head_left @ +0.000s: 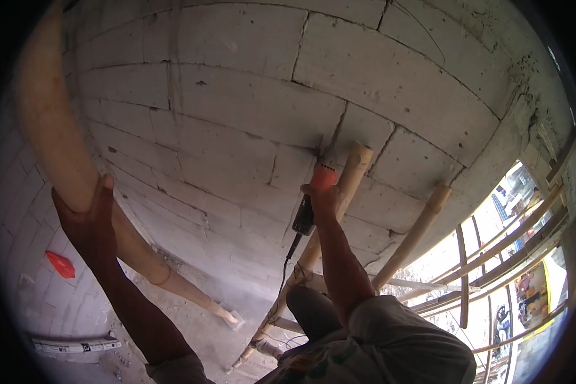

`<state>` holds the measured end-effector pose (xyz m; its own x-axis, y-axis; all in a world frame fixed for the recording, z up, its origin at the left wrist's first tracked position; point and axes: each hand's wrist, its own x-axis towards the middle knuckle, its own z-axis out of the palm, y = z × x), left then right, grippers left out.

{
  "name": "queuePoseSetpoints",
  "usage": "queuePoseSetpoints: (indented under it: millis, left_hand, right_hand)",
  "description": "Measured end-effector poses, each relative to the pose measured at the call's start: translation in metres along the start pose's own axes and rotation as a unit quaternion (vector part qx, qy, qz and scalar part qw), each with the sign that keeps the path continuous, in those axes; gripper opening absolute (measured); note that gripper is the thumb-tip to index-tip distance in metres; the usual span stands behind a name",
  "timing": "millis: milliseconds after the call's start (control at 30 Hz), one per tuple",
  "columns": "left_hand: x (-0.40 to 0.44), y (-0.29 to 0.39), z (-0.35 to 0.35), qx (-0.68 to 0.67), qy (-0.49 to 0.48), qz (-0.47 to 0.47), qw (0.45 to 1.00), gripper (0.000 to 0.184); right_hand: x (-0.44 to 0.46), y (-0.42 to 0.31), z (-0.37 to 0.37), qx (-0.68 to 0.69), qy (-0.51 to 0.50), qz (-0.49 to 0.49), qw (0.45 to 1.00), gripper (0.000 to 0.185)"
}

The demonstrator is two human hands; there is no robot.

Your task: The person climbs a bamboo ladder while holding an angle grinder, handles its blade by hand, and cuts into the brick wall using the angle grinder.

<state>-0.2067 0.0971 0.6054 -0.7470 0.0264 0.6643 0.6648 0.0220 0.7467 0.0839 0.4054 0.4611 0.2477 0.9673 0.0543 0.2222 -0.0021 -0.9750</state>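
Observation:
My right hand (323, 198) is wrapped round a corded angle grinder (304, 216) with a red-orange front part and a black body. Its working end touches, or nearly touches, the grey block wall (230, 96) close to a joint; the disc is too blurred to make out fully. On the left, the fingers of my left hand (89, 224) close round a thick wooden pole (64, 141) that slants from the upper left down to the floor. A bamboo ladder (310, 253) leans on the wall beside the grinder, with my knee by its rungs.
Another pole (416, 233) leans on the wall to the right. The black cord (283, 275) hangs beside the ladder. A red object (61, 264) is at the left wall, above a pale wrapped bundle (77, 345). Bamboo scaffolding (493, 262) crosses the opening at right, with people below.

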Motion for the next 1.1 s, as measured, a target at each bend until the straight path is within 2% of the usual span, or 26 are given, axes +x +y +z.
queuePoseSetpoints:
  millis: [67, 267, 567, 667, 867, 1033, 1100]
  left_hand:
    - [-0.001, 0.001, -0.001, -0.015, -0.009, -0.008, 1.0, 0.06]
    - [0.0, -0.001, -0.002, -0.027, -0.011, -0.011, 1.0, 0.061]
    - [-0.002, 0.009, -0.003, -0.034, -0.012, -0.031, 0.999, 0.059]
    - [-0.002, 0.002, -0.002, -0.04, -0.006, -0.018, 0.999, 0.059]
    - [-0.002, 0.008, -0.003, -0.023, -0.009, -0.023, 0.999, 0.058]
    - [-0.003, 0.005, -0.002, -0.041, -0.011, -0.021, 0.999, 0.056]
    - [-0.003, 0.007, -0.003, -0.039, -0.014, -0.021, 0.999, 0.056]
  right_hand:
    - [0.002, -0.004, 0.0, 0.038, -0.02, 0.013, 0.999, 0.046]
    - [0.016, 0.003, 0.004, 0.013, 0.005, -0.03, 0.999, 0.045]
    - [0.0, -0.02, -0.003, 0.026, 0.019, -0.01, 0.999, 0.046]
    - [0.01, -0.014, 0.0, -0.007, 0.038, -0.051, 0.998, 0.045]
    - [-0.004, -0.047, -0.012, 0.038, -0.024, -0.029, 0.999, 0.044]
    - [0.033, -0.015, 0.001, 0.007, 0.029, -0.058, 0.998, 0.048]
    - [0.034, -0.017, -0.001, 0.0, 0.017, -0.049, 0.999, 0.06]
